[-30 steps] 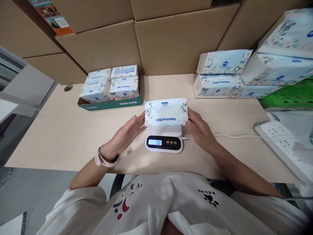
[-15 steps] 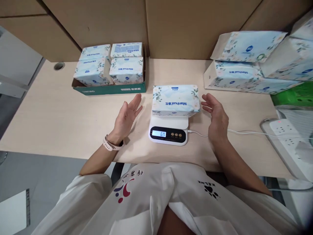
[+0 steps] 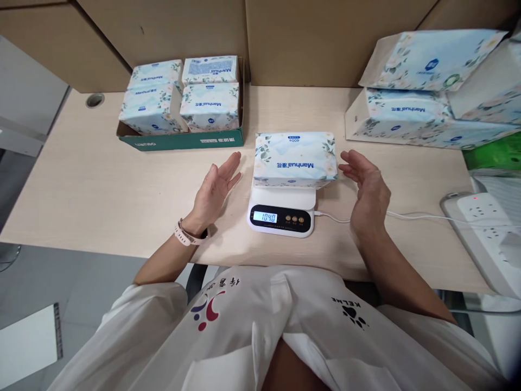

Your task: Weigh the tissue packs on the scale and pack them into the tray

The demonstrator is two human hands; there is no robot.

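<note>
A pack of tissues [image 3: 295,157] with a pale blue floral wrapper lies flat on the white digital scale [image 3: 280,217], hiding most of its platform. The scale's lit display reads about 104.0. My left hand [image 3: 215,190] is left of the pack, apart from it, palm turned inward and fingers stretched out. On the pack's right, close to its edge but seemingly not touching, my right hand [image 3: 366,187] is held with its fingers extended and slightly curved. Neither hand holds anything.
At the back left, a green carton [image 3: 183,142] holds several tissue packs. More tissue packs [image 3: 401,114] are stacked at the back right, beside a green container [image 3: 494,155]. A white cable [image 3: 419,217] runs from the scale toward a power strip [image 3: 484,217]. Brown panels [image 3: 325,43] stand behind the table.
The scale's display has gone from about 64 to about 104.0. The view has shifted slightly; both hands stay beside the pack, still apart from it.
</note>
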